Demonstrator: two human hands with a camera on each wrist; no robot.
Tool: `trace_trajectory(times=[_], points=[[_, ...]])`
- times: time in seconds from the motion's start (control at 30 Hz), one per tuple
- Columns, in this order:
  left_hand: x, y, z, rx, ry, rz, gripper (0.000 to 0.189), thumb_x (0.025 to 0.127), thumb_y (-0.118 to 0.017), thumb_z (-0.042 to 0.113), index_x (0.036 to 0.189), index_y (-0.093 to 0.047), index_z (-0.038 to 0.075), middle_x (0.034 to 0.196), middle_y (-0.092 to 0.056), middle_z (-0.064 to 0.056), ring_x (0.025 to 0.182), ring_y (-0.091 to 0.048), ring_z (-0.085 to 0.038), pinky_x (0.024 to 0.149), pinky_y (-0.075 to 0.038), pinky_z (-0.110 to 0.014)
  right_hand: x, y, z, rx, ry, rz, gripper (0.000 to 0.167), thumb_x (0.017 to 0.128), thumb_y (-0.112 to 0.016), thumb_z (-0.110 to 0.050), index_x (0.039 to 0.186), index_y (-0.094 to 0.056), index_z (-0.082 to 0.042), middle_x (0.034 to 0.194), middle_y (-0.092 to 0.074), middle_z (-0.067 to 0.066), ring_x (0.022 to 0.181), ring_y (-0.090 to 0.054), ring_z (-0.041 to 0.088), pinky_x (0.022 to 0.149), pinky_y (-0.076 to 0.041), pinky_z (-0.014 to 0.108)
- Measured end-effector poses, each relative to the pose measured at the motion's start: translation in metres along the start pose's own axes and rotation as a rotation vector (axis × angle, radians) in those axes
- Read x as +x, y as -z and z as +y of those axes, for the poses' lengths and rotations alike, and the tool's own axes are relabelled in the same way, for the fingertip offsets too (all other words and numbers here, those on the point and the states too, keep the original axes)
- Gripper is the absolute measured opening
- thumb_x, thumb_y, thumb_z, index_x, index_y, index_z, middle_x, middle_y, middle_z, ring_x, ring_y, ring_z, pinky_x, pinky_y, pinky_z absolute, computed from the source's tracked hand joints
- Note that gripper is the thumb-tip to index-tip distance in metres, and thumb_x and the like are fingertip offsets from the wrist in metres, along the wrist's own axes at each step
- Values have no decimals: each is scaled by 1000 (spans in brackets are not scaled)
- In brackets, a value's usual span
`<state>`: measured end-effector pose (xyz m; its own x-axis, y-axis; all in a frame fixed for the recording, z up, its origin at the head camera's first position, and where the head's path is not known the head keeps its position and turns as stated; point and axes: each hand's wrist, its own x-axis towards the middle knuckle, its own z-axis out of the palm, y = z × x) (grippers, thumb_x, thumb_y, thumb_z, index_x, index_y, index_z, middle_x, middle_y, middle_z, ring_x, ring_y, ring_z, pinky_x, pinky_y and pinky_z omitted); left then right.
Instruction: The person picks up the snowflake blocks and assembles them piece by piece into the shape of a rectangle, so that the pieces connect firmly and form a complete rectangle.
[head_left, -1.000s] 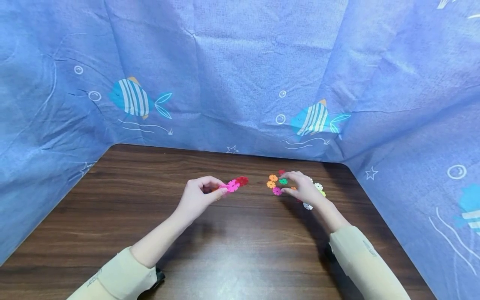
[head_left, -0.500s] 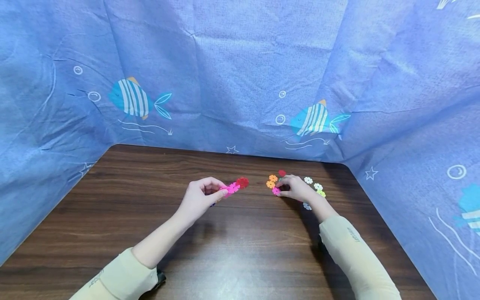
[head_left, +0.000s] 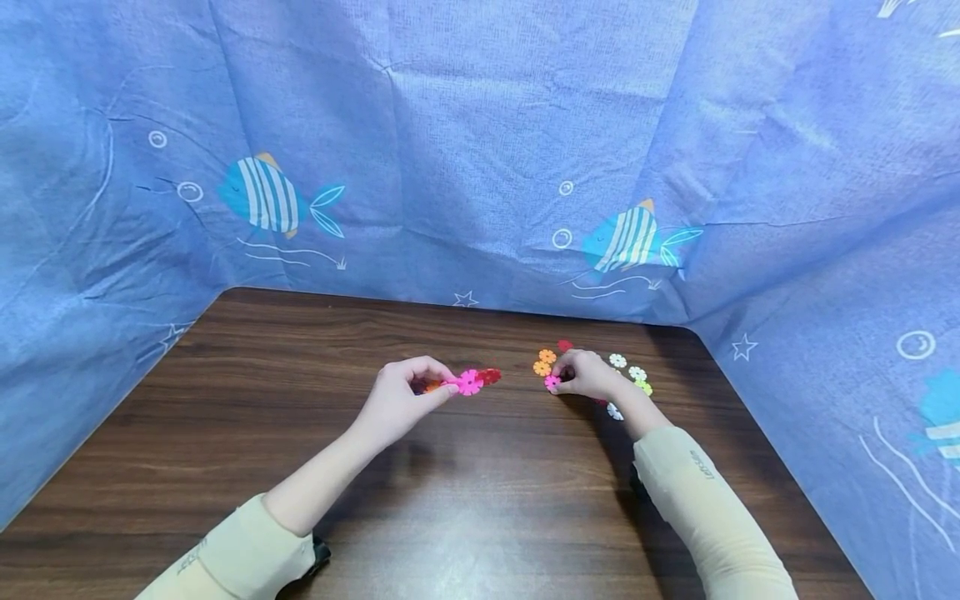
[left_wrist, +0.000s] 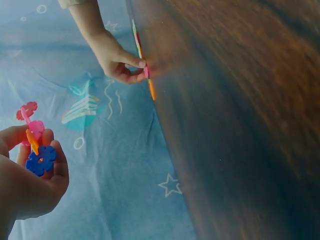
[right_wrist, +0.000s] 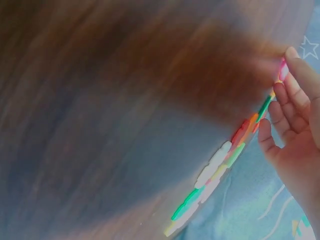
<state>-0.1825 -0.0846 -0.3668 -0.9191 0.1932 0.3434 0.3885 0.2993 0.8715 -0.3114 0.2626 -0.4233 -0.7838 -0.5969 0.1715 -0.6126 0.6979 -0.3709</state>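
Note:
My left hand (head_left: pixel 405 396) is raised over the table and pinches a short chain of interlocking flower-shaped discs. In the left wrist view the chain runs from a red disc (left_wrist: pixel 28 109) through a pink disc (left_wrist: pixel 36 126) and an orange disc (left_wrist: pixel 32 142) to a blue disc (left_wrist: pixel 41 161) beside the palm. Down at the tabletop, the thumb and fingertips of my right hand (head_left: pixel 592 377) pinch a loose pink disc (head_left: pixel 552 382). The right wrist view shows that pink disc (right_wrist: pixel 283 70) edge-on, between thumb and forefinger.
Two orange discs (head_left: pixel 545 356) and a red disc (head_left: pixel 564 344) lie left of and beyond my right hand. White discs (head_left: pixel 636 372) and a yellow-green disc (head_left: pixel 643 387) lie on its right. Green discs (right_wrist: pixel 186 203) show in the right wrist view. A fish-print curtain (head_left: pixel 480 167) borders the wooden table (head_left: pixel 480 500).
My right hand has moved slightly left and closed its fingertips on the pink disc. My left hand has tilted the chain, so its red end sits slightly lower.

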Motion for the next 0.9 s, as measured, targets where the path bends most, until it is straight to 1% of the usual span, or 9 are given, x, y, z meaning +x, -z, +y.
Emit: trace_trajectory(times=[0.07,0.1,0.17,0.2,0.27,0.33,0.47,0.67,0.9], points=[[0,0,-1,30,-16,2,10,78,-78,18,86,-71,18,80,-70,4,66,-55,-14,60,-45,-24,1,1,-2,13,-91,-36,27,71,-82,-26,81,-62,-10,74,-60,-3,68,-54,11,63,-45,30],[0,0,-1,44,-27,6,10,78,-78,17,86,-71,19,80,-70,5,66,-55,-13,60,-45,-24,1,1,-3,11,-122,-46,28,71,-82,-23,82,-60,-10,73,-61,-3,68,-54,10,64,-45,30],[0,0,-1,67,-45,9,10,79,-77,17,86,-71,20,80,-69,7,66,-55,-13,60,-46,-24,2,1,-4,3,-167,-66,29,72,-81,-21,84,-57,-11,74,-64,-3,69,-57,10,65,-46,31],[0,0,-1,75,-53,10,10,79,-77,17,86,-71,20,80,-69,8,66,-55,-13,60,-45,-24,2,1,-5,0,-176,-70,29,74,-81,-20,86,-57,-12,75,-65,-2,70,-58,10,66,-46,31],[-1,0,0,85,-68,11,11,79,-77,16,86,-70,21,80,-69,8,66,-55,-12,60,-46,-24,2,2,-7,-9,-171,-70,27,75,-80,-19,87,-57,-12,75,-68,-2,71,-59,8,67,-46,31],[-1,1,0,86,-81,11,11,78,-77,16,86,-70,20,80,-69,8,66,-55,-11,60,-46,-23,2,4,-11,6,-164,-66,24,76,-78,-16,88,-58,-12,73,-68,-2,69,-59,8,67,-47,31],[-1,0,-1,86,-101,17,11,78,-77,15,86,-70,20,80,-69,8,65,-54,-10,59,-46,-23,0,10,-20,29,-132,-24,19,77,-76,-10,88,-60,-11,69,-67,-4,65,-58,5,64,-46,28],[-1,1,-3,90,-85,10,11,79,-76,15,85,-70,21,80,-69,10,65,-55,-11,59,-47,-24,-3,20,-39,76,-117,73,17,79,-75,-9,90,-62,-11,72,-67,-5,67,-60,5,64,-47,26],[-1,3,-3,90,-76,5,12,79,-76,15,87,-70,21,83,-69,9,68,-56,-11,61,-48,-24,-4,38,-68,131,-120,153,14,82,-72,-9,93,-63,-9,74,-68,1,66,-59,8,62,-45,25]])
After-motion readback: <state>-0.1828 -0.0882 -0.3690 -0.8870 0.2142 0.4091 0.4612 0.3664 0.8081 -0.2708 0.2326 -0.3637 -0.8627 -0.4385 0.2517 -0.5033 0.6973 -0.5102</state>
